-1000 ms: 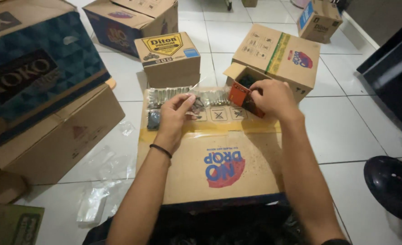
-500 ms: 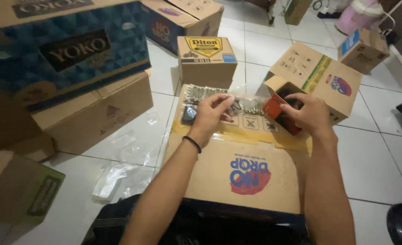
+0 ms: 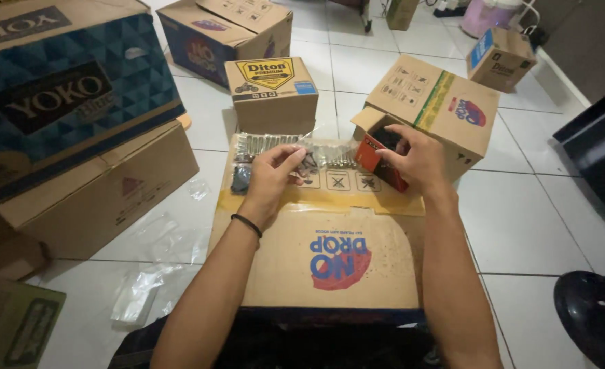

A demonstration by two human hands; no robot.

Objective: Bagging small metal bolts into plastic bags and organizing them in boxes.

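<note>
- A person is sitting on a white tiled floor point(image 3: 521, 225), looking down at a big flat cardboard box point(image 3: 330, 260) that is lying in front of them and serving as a work surface.
- Larger cartons are crowding the left side: a blue patterned box point(image 3: 63, 96) is resting on a plain brown box point(image 3: 90, 191).
- Beyond the work surface, a small brown box with a yellow label point(image 3: 271, 92) is standing upright, and a mid-sized carton with a green stripe point(image 3: 446, 102) is sitting just to its right.
- Clear plastic wrapping point(image 3: 145, 287) is lying loose on the floor to the left.
- The right hand point(image 3: 418, 160) is closing around a small red box point(image 3: 377, 160) at the far right edge of the work surface, fingers curled over its top, holding it tilted.
- The left hand point(image 3: 271, 174), with a dark band at the wrist, is pinching a clear plastic packet of small metal parts point(image 3: 316, 157) that is lying across the far end of the work surface; thumb and fingers are narrowly closed on it.
- A small dark part point(image 3: 241, 179) is lying just left of that hand.
- Judging by this, the step in hand looks like pairing the packet with the red box; any next move is calling for a steady hold on the box while the slippery packet is being lifted free.
</note>
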